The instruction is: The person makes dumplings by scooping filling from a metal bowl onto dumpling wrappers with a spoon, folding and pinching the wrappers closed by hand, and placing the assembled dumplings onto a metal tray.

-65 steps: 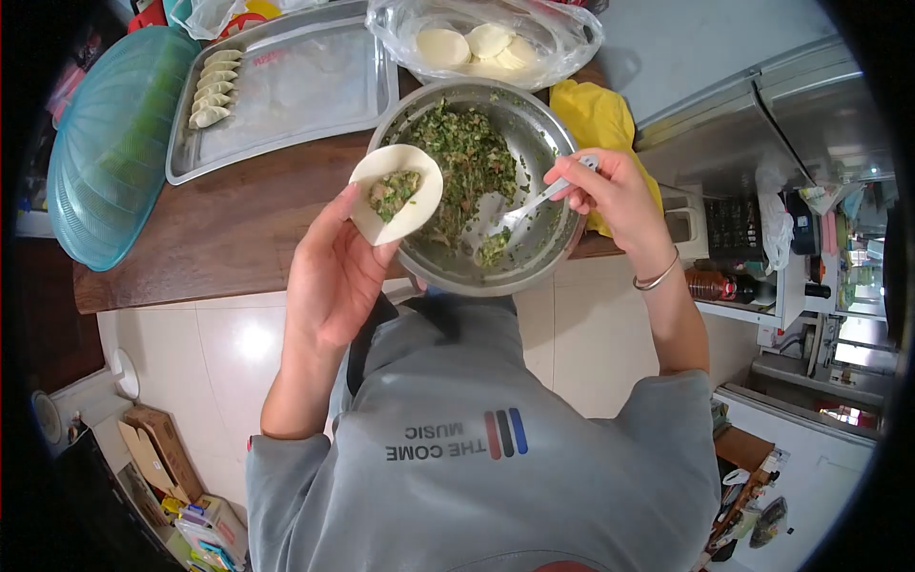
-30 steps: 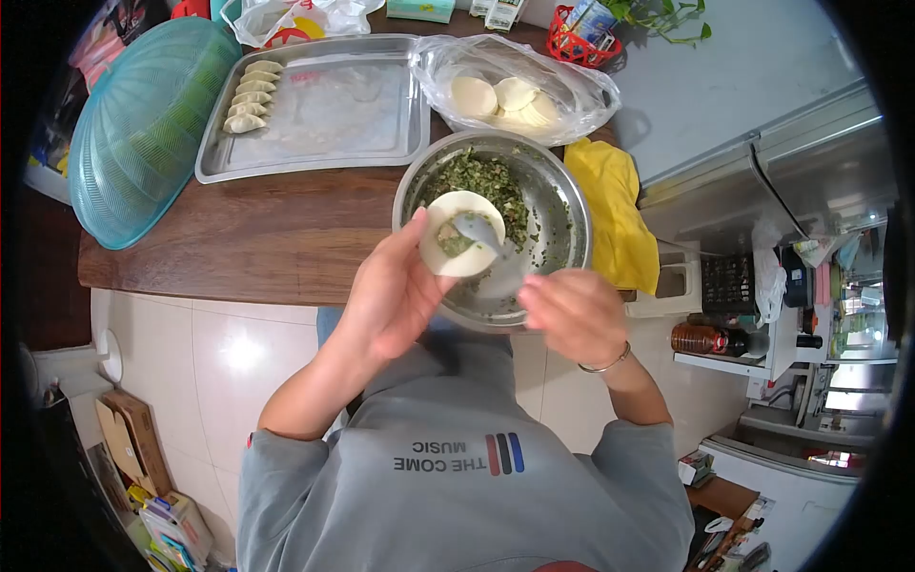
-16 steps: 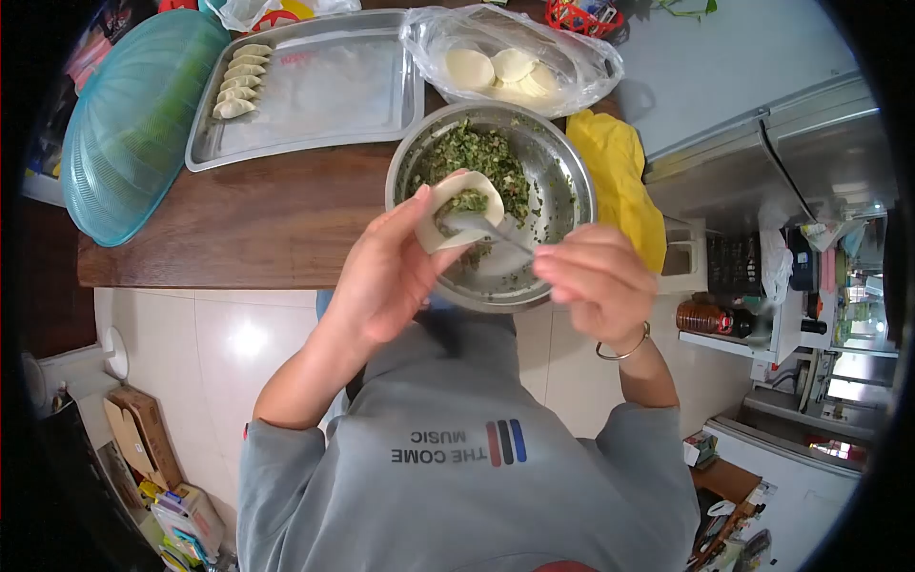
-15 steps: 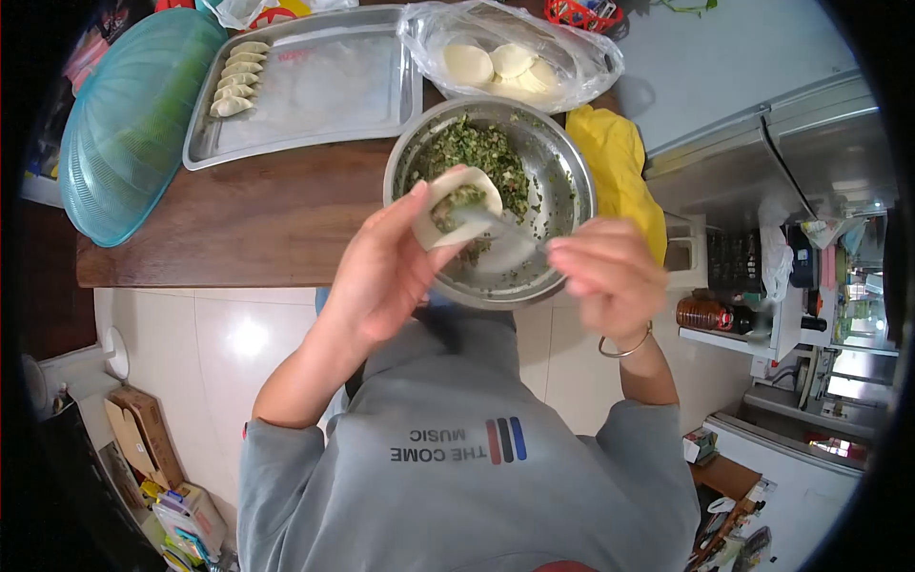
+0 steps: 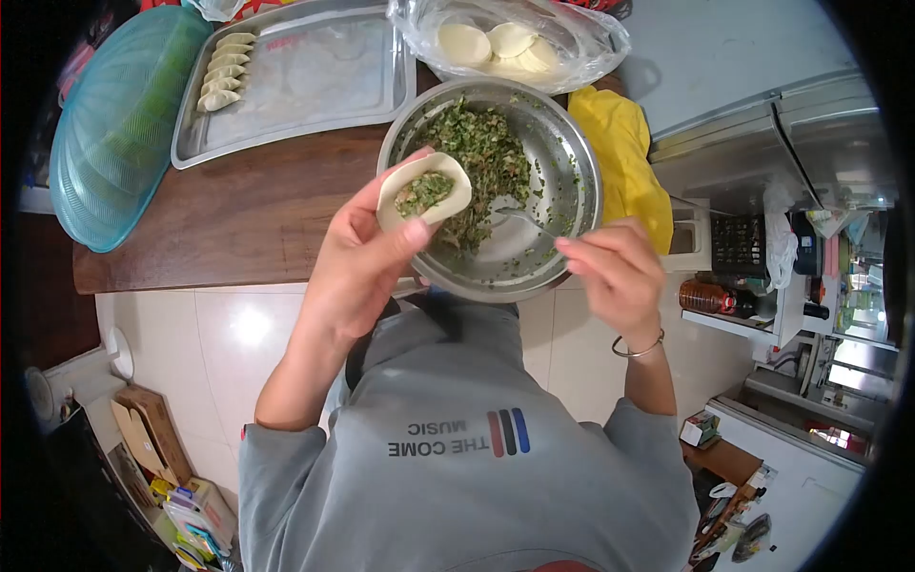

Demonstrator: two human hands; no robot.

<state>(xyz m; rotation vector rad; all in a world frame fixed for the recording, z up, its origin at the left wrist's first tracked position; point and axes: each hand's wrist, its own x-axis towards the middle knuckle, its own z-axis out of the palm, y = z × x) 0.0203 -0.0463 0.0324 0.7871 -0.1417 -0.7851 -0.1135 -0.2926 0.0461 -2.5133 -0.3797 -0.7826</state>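
Observation:
My left hand (image 5: 367,243) is closed around the edge of a round dumpling wrapper (image 5: 456,195), tilted toward me. A mound of green-flecked filling (image 5: 422,194) sits in the wrapper's middle. Between the fingertips of my right hand (image 5: 615,272) is the handle of a thin-handled metal utensil (image 5: 538,225); its head, fork or spoon I cannot tell, is over the bowl, apart from the wrapper. Below both hands stands a steel mixing bowl (image 5: 570,176), with chopped green filling (image 5: 481,143) heaped toward its left side.
A metal tray (image 5: 305,71) on the wooden table (image 5: 229,214) bears a row of folded dumplings (image 5: 225,71) at its left. Behind the bowl, a clear plastic bag (image 5: 581,48) contains more wrappers (image 5: 512,40). A teal mesh cover (image 5: 124,133) and a yellow cloth (image 5: 624,162) flank these things.
The utensil has come away from the filling in the wrapper and now points into the bowl. My left hand has shifted left with the wrapper, and its filling shows fully.

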